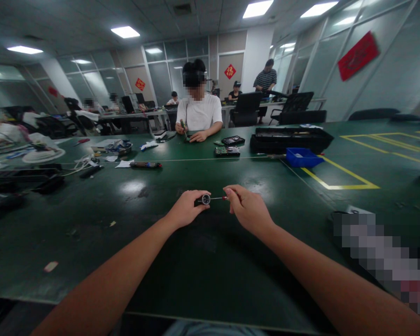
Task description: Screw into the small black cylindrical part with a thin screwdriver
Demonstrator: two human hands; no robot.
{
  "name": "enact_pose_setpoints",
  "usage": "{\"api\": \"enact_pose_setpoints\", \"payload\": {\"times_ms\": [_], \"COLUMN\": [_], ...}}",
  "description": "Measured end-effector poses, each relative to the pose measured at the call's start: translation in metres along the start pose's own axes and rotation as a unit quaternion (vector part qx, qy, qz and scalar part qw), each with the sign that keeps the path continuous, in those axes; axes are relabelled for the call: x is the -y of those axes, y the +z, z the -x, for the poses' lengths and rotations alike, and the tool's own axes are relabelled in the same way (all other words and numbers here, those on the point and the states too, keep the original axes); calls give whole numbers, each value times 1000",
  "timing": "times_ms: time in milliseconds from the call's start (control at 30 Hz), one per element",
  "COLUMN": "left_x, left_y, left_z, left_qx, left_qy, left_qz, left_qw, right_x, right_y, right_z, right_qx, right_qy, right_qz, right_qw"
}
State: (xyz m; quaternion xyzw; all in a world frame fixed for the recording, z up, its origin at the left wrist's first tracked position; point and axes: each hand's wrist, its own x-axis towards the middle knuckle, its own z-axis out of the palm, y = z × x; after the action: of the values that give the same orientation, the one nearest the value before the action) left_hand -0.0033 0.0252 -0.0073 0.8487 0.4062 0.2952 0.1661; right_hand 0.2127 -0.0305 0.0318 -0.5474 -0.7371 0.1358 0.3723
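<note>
My left hand [186, 208] is closed around a small dark cylindrical part [206, 199], whose round, silver-rimmed end faces me. Between the fingers of my right hand [249, 208] is the red handle of a thin screwdriver [217, 198]. Its metal shaft points left and reaches the side of the cylinder; whether the tip sits in a screw is too small to tell. Both hands are held over the middle of the green table [196, 270].
Across the table a person in a white shirt [199, 112] works on a small part. Hard drives [227, 151], a long black case [290, 139] and a blue bin [304, 157] stand at the back right. A pen-like tool [146, 165] and cables [82, 163] lie left.
</note>
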Motion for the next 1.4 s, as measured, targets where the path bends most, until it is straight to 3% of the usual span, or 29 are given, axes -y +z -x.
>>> {"api": "enact_pose_setpoints", "payload": {"times_ms": [200, 433, 700, 900, 1267, 1400], "left_x": [1, -1, -1, -1, -3, -3], "left_y": [1, -1, -1, 0, -2, -2], "left_z": [0, 0, 0, 1, 1, 2], "left_qx": [-10, 2, 0, 2, 2, 0], "left_qy": [-3, -9, -15, -12, -12, -10], "left_qz": [5, -7, -1, -6, -5, -4], "left_qw": [1000, 1000, 1000, 1000, 1000, 1000], "right_x": [3, -2, 1, 4, 3, 5], "right_y": [3, 4, 6, 1, 2, 0], "right_z": [7, 2, 6, 3, 7, 6], "right_qx": [-7, 11, -16, 20, 24, 28], "right_qy": [-50, 17, -40, -11, -59, -44], "right_qz": [-53, -5, -43, -1, -34, -21], "right_qw": [997, 1000, 998, 1000, 997, 998]}}
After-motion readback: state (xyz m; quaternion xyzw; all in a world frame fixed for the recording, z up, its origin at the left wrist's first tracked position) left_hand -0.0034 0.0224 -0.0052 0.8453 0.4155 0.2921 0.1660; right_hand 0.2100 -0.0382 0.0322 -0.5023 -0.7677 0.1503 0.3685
